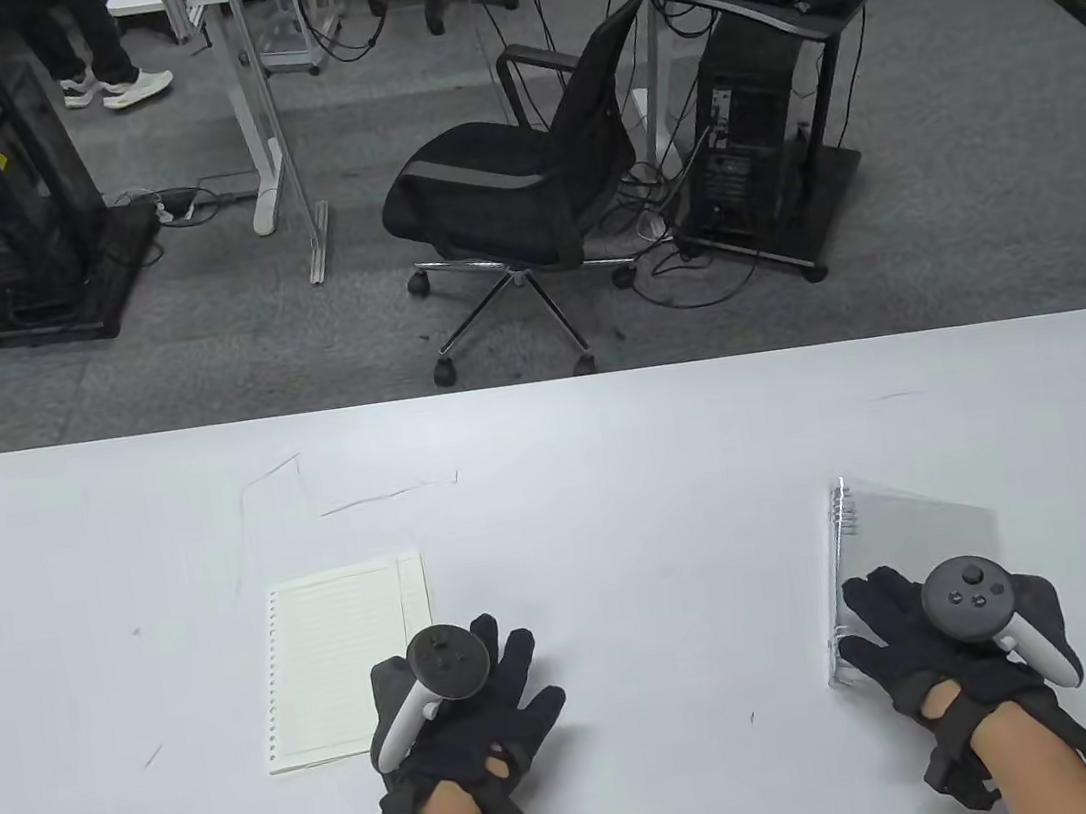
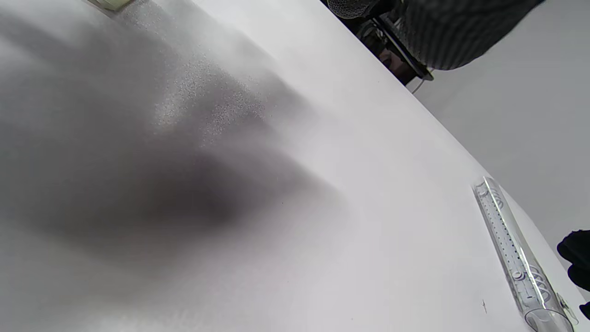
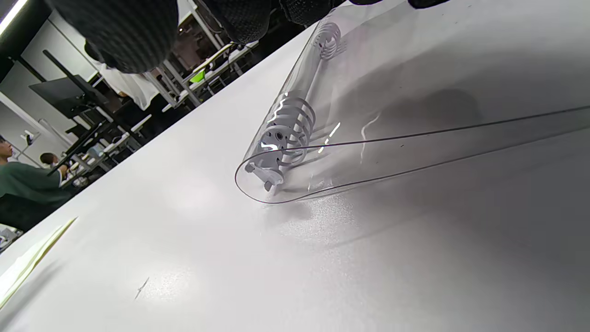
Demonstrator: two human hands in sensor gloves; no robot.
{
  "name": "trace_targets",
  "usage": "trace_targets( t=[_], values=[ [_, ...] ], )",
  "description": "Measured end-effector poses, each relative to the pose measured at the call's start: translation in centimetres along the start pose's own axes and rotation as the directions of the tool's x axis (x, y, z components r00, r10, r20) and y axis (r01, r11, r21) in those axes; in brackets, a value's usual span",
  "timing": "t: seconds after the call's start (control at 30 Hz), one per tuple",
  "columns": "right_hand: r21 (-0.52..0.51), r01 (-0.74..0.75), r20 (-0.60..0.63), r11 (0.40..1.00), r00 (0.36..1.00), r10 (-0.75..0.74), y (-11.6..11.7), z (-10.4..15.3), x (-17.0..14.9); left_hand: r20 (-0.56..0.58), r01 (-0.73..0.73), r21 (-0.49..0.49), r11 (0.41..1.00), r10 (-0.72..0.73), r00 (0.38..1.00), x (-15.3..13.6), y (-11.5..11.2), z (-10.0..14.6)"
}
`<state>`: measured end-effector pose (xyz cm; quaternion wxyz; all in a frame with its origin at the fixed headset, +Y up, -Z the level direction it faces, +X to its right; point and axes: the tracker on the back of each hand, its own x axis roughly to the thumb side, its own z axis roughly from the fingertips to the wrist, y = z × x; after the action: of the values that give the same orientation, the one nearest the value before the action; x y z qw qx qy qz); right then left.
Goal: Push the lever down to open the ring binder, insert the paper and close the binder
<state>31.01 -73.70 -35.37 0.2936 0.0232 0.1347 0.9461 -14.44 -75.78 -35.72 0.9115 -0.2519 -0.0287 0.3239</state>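
Note:
A clear plastic ring binder (image 1: 908, 527) lies closed at the right of the white table (image 1: 554, 486), its ring spine (image 1: 843, 526) on its left side. My right hand (image 1: 927, 626) rests flat on the binder's near part, fingers spread toward the spine. The right wrist view shows the rings (image 3: 290, 129) and the small lever end (image 3: 265, 173) under the curved cover. A stack of lined punched paper (image 1: 342, 662) lies left of centre. My left hand (image 1: 481, 683) lies flat on the table, thumb side touching the paper's near right corner. The binder spine (image 2: 516, 258) also shows in the left wrist view.
Beyond the table's far edge stand an office chair (image 1: 511, 179), computer towers (image 1: 749, 146) on carts, desks and cables on the floor. Pencil marks (image 1: 384, 495) cross the tabletop behind the paper.

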Motion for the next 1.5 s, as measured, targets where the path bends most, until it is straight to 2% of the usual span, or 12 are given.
trace_targets(
  t=[0.73,1.0,1.3,1.5],
  values=[
    [-0.02,0.0,-0.059,1.0,0.998,-0.001,-0.3,-0.5,-1.3,0.035,0.017,0.034,0.999,-0.018,0.999,0.4,0.3,0.3],
    [-0.058,-0.038,-0.124,0.998,0.992,0.031,-0.6,-0.7,-2.5,0.05,0.022,0.046,0.999,-0.025,0.998,0.6,0.4,0.6],
    [-0.116,-0.055,-0.252,0.992,0.967,0.024,-1.5,-0.5,-4.8,0.054,0.028,0.025,0.999,-0.029,0.998,0.8,-0.1,0.4],
    [-0.118,-0.051,-0.338,0.992,0.941,0.008,-1.4,-0.6,-6.5,0.056,0.026,0.033,0.999,-0.028,0.998,0.8,-0.1,0.4]
  ],
)
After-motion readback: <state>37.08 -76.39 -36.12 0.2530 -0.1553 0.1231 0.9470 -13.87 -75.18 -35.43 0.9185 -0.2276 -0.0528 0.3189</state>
